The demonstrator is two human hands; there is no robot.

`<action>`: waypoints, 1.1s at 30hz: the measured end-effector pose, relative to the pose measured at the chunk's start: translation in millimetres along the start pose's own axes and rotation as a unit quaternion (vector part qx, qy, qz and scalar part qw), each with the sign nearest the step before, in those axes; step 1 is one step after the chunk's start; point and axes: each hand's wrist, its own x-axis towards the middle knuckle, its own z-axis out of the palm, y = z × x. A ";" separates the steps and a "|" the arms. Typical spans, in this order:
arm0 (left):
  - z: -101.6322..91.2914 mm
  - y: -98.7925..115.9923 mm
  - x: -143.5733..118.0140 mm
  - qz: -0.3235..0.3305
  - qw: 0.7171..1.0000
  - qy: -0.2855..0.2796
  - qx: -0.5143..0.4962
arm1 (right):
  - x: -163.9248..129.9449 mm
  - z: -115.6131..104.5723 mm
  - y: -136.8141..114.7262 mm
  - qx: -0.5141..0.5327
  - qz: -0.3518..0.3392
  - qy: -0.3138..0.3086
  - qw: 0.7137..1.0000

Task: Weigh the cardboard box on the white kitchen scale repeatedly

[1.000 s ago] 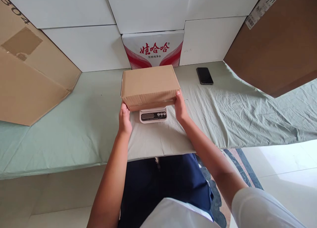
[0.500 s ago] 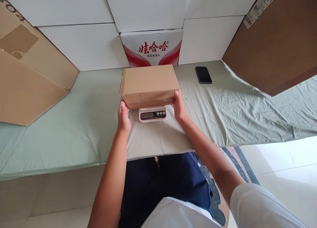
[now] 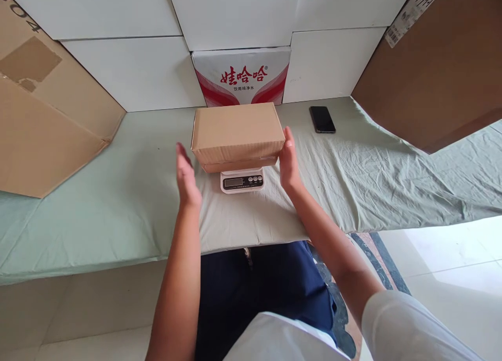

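A closed brown cardboard box [image 3: 237, 133] rests on a small white digital scale [image 3: 242, 181], whose display and buttons stick out below the box's front. My left hand [image 3: 186, 178] hovers flat and open to the left of the box, a small gap away from it. My right hand [image 3: 289, 161] is open too, palm turned toward the box's right side, close to it or just brushing it. Neither hand holds anything. Most of the scale's platform is hidden under the box.
A pale green cloth [image 3: 117, 194] covers the table. A black phone [image 3: 322, 119] lies at the back right. A white carton with red print [image 3: 243, 76] stands behind the box. Large brown cardboard boxes flank the left [image 3: 43, 115] and right [image 3: 435, 68]. White blocks form the back wall.
Both hands have let go of the box's lower front corners and spread outward. The box now sits on the scale by itself. The left hand moved further out than the right.
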 end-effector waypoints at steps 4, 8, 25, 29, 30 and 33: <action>-28.4 -2.0 9.6 0.000 0.995 0.101 -0.004 | 15.3 -27.2 -10.7 0.021 -0.002 0.126 0.992; -30.6 -6.4 9.1 -0.012 0.997 0.076 0.030 | 22.4 -35.8 -18.1 0.055 0.061 0.175 0.981; 8.5 -1.4 -4.3 -0.023 0.999 -0.014 -0.029 | 8.5 -1.9 -0.4 0.073 0.080 0.049 0.993; 18.3 3.1 -8.0 -0.033 0.998 -0.051 -0.017 | 1.6 6.3 9.5 0.032 0.048 0.025 0.998; 20.4 3.8 -9.2 -0.037 0.998 -0.055 -0.013 | -0.8 8.5 10.0 0.020 0.035 0.022 0.999; 24.4 5.0 -12.4 -0.033 0.998 -0.062 -0.009 | -7.9 14.4 6.9 0.005 -0.006 0.010 1.000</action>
